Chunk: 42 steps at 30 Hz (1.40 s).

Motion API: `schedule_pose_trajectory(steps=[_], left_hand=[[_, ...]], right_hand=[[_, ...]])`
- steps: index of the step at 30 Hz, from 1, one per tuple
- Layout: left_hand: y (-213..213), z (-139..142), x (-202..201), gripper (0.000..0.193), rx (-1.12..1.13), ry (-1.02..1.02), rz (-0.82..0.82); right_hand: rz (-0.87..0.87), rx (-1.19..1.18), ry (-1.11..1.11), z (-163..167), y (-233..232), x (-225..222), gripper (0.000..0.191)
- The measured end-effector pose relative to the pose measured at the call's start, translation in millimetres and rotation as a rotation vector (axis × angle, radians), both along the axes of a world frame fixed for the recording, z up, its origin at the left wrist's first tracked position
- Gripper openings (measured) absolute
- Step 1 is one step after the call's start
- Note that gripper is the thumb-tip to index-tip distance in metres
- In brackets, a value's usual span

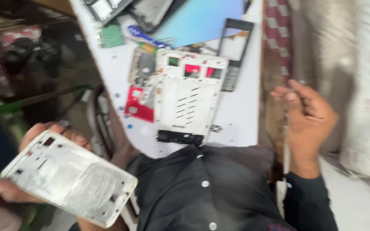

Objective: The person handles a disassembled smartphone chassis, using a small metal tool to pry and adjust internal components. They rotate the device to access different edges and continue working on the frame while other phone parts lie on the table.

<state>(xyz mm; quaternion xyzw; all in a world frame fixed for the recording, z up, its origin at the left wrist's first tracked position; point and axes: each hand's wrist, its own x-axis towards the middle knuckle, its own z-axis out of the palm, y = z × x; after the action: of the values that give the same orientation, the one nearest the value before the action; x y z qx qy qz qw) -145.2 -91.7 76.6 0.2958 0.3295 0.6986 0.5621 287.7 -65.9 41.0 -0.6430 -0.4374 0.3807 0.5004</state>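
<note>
Phone frame (71, 177), a silvery-white middle chassis, lies flat across the left hand (31, 171), well off the near-left corner of the worktop (236, 119) and above the person's lap; the fingers (71, 137) wrap its far long edge and the thumb side supports the near edge, so the hand is closed on it. The right hand (307, 117) hangs beyond the right edge of the worktop, fingers curled together near the thumb; whether they pinch some small thing is too blurred to tell. A second white frame (187, 100) lies on the worktop near its front edge, with a red part (138, 105) touching its left side, a dark keypad bezel (235, 51) toward the far right, a green circuit board (110, 36) near the far left and a pale blue sheet (202, 17) at the far edge. By my judgement, handling the held frame well calls for gripping by its edges only, keeping it level, and bringing it back over the worktop so any loose piece drops there; the picture is smeared, so steadier, slower movement would suit such thin, bendable metal.
</note>
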Motion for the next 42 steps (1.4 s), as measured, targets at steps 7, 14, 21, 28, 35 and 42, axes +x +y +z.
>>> schedule_pose_trajectory(steps=[7, 14, 21, 28, 35, 42], left_hand=[[11, -2, 22, 0.097, -0.089, 0.110, -0.046], [37, 12, 54, 0.104, -0.160, 0.256, -0.056], [58, 49, 79, 0.110, -0.326, 0.461, 0.023], [76, 2, 91, 0.101, -0.316, -0.170, -0.036], [78, -27, 147, 0.085, -0.315, -0.300, -0.290], [48, -39, 134, 0.086, -0.091, -0.157, -0.211]], right_hand=[[-0.061, 0.016, -0.008, 30, -12, -8, 0.021], [0.118, 0.317, 0.592, 62, -18, -13, 0.048], [0.399, 0.367, 0.763, 90, -30, -13, 0.013], [0.097, -0.117, 0.200, 59, -10, 0, 0.016], [0.105, -0.496, -0.920, -50, 17, 73, 0.036], [0.375, -0.442, -0.946, -105, 17, 89, 0.042]])
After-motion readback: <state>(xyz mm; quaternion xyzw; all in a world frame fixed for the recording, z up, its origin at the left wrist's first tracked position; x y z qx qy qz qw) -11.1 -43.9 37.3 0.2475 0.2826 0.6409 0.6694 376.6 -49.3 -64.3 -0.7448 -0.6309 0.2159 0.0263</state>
